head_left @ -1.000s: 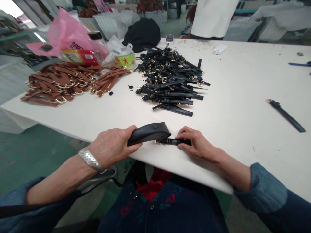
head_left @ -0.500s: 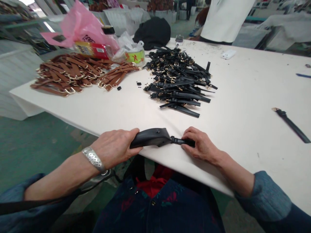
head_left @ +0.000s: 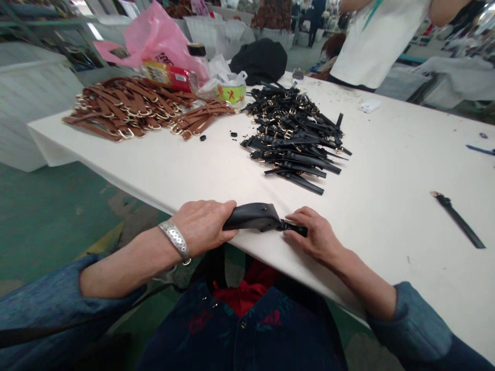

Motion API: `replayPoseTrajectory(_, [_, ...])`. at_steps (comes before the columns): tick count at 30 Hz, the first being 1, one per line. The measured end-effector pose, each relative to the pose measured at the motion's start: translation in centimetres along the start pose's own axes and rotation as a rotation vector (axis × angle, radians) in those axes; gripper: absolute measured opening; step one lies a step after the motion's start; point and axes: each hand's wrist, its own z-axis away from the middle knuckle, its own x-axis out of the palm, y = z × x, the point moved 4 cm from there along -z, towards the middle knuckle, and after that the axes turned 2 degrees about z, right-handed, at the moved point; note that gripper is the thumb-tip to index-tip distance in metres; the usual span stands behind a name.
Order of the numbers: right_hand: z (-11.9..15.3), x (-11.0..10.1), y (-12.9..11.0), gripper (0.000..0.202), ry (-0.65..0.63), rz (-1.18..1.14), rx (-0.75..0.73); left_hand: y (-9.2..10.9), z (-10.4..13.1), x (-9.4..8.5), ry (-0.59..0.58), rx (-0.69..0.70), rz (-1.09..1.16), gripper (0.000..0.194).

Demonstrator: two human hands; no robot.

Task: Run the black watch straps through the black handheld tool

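White table (head_left: 386, 180) fills most of the view; a heap of black straps (head_left: 294, 129) is spread on it, beyond both hands. Left hand (head_left: 204, 226): wrapped around the rear of a black handheld tool (head_left: 251, 216), whose head is pointed toward the right hand (head_left: 315, 234). Right hand: thumb and fingers pinched on a short black strap (head_left: 286, 225), near the front edge of the table. The key relation is judged to be end-to-end: strap laid just off the tool's head, long axis running left to right, roughly in line with the tool, between the two hands. Right hand is nearer to the strap; left hand is kept apart by the tool's length. Strap's left end is hidden at the tool's head; whether it is touched or only covered cannot be told.
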Motion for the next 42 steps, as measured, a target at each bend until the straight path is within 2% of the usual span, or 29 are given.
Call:
replayPoseTrajectory(5, [-1.1, 1.7, -0.9, 0.02, 0.009, -0.021, -0.045, -0.2, 0.4, 0.5, -0.018, -0.012, 0.026, 0.038])
replayPoseTrajectory(11, [-0.8, 1.3, -0.4, 0.021, 0.022, -0.123, -0.036, -1.0, 1.1, 0.7, -0.04, -0.007, 0.011, 0.036])
replayPoseTrajectory(17, [-0.7, 1.3, -0.4, 0.022, 0.064, -0.129, -0.088, -1.8, 1.4, -0.1, -0.076, -0.004, -0.055, 0.033])
replayPoseTrajectory(22, [-0.5, 1.3, 0.1, 0.016, 0.141, -0.165, -0.111, -0.5, 0.5, -0.8, -0.055, 0.08, -0.074, 0.029])
replayPoseTrajectory(27, [-0.7, 1.0, 0.3, 0.021, 0.103, -0.234, -0.116, 0.9, -1.5, -1.0, -0.027, 0.078, -0.087, 0.034])
replayPoseTrajectory(30, [-0.9, 0.7, 0.4, 0.02, 0.072, -0.256, -0.069, 1.2, -1.9, -0.7, 0.002, 0.062, -0.055, 0.037])
replayPoseTrajectory(33, [-0.6, 0.4, 0.6, 0.019, 0.059, -0.21, -0.021, 0.6, -1.5, -0.1, -0.01, 0.041, -0.017, 0.038])
replayPoseTrajectory(38, [0.9, -0.4, 1.2, 0.016, 0.06, -0.007, 0.032, -0.9, 0.1, 0.1, -0.046, 0.029, -0.052, 0.034])
replayPoseTrajectory(42, [1.8, -0.7, 1.6, 0.018, 0.003, 0.032, 0.06, -0.1, 0.1, -0.6, -0.03, 0.049, -0.083, 0.031])
